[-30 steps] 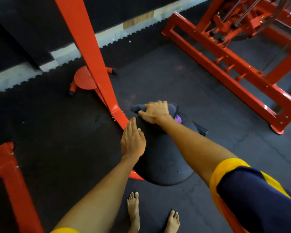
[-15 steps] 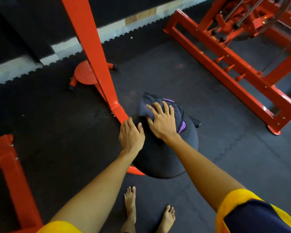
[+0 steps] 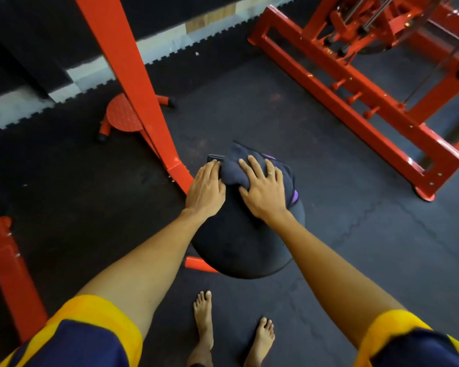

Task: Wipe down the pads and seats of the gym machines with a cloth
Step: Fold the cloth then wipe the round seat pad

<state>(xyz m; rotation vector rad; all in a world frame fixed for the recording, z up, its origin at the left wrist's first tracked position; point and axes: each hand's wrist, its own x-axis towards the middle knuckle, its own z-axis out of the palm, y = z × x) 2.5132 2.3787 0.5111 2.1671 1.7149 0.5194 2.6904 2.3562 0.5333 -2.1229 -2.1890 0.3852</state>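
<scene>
A round black seat pad (image 3: 239,250) stands in the middle of the head view, fixed to a red machine frame. A dark blue cloth with purple trim (image 3: 236,170) lies on the pad's far half. My right hand (image 3: 263,189) presses flat on the cloth with its fingers spread. My left hand (image 3: 206,188) rests flat on the pad's left far edge, its fingertips touching the cloth's left side.
A slanted red post (image 3: 133,83) rises just left of the pad, with a round red footplate (image 3: 123,112) behind it. A large red machine frame (image 3: 355,102) fills the right back. Another red frame (image 3: 6,266) stands at the left. My bare feet (image 3: 204,321) are on the black rubber floor.
My right hand went from gripping the bunched cloth at the pad's far edge to pressing it flat and spread. My left hand slid forward along the pad's left edge to meet the cloth.
</scene>
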